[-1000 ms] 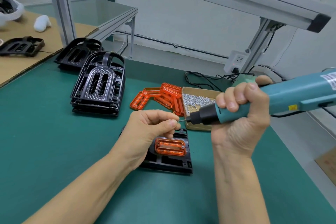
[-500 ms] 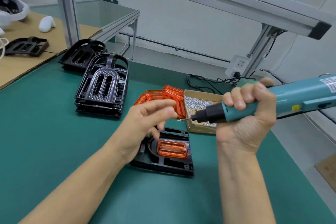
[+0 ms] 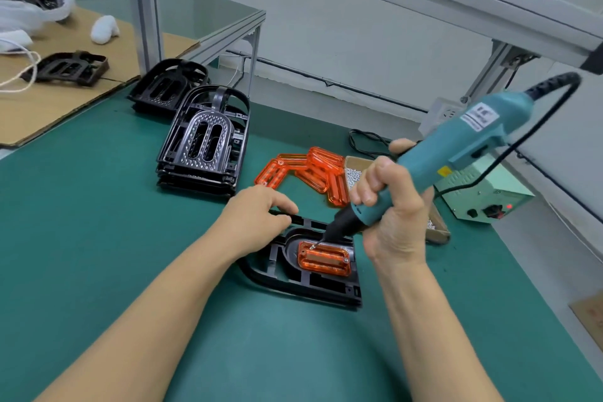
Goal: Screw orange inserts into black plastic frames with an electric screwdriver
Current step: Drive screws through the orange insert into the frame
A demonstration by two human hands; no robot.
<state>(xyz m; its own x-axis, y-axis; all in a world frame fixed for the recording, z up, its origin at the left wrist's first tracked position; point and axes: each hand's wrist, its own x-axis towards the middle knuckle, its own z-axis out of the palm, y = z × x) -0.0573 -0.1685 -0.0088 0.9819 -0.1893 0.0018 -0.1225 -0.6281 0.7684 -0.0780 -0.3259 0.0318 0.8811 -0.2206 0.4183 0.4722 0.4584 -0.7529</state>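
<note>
On the green counter (image 3: 98, 222) a black frame (image 3: 306, 281) lies flat in front of the person, with an orange insert (image 3: 324, 259) seated in it. The right hand (image 3: 394, 215) is clenched around a teal screwdriver (image 3: 434, 163), which tilts down to the left so that its bit tip meets the insert's upper left corner. A screw head shows at the insert's right end. The left hand (image 3: 257, 219) rests on the frame's far left edge, fingers curled over the rim, holding it down. Behind, loose inserts (image 3: 306, 170) lie in a heap just beside a box of screws (image 3: 355, 173), partly hidden by the right hand. A stack of frames (image 3: 205, 147) stands further left. The screwdriver's cord runs to a grey power unit (image 3: 483, 196) at the right.
</note>
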